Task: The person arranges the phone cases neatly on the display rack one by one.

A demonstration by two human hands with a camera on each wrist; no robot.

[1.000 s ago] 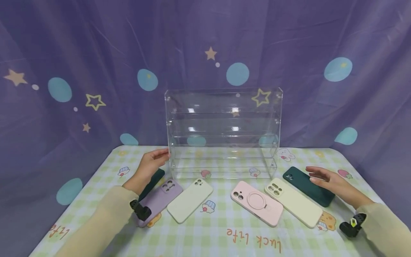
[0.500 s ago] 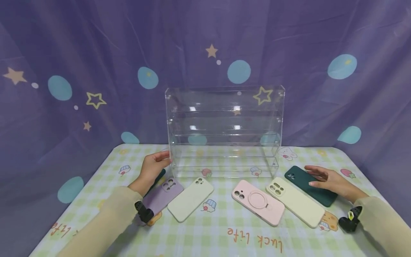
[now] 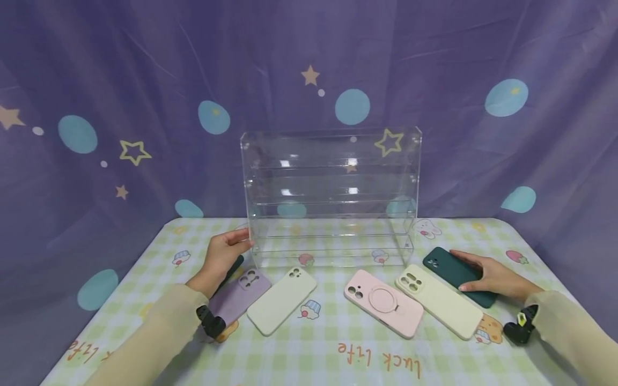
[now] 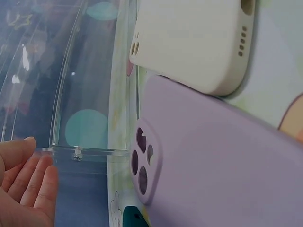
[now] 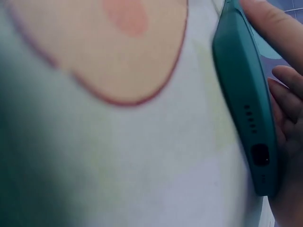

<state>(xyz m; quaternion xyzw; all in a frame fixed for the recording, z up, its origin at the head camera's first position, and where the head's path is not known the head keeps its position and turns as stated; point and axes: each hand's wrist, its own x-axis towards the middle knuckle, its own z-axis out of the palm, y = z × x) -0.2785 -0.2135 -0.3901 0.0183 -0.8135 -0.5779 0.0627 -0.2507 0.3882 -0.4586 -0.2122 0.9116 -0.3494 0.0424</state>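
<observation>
Right grip [image 3: 494,276]: grasping green case [image 3: 449,267] by opposite edges, on table [image 3: 280,359], presumably for firm purchase | Left grip [image 3: 222,254]: at rack's [image 3: 330,241] side, probably steadying; whether clasped, cannot tell.

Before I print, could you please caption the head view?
Left hand at the clear rack, right hand gripping a green case.

Tablecloth [image 3: 270,364]: orange "Luck Life" [image 3: 379,359], upside down; another "Life" [image 3: 88,351] at left.

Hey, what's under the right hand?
The green case. Its camera end shows; the part beneath the right hand is covered, as is the tablecloth under the case.
</observation>
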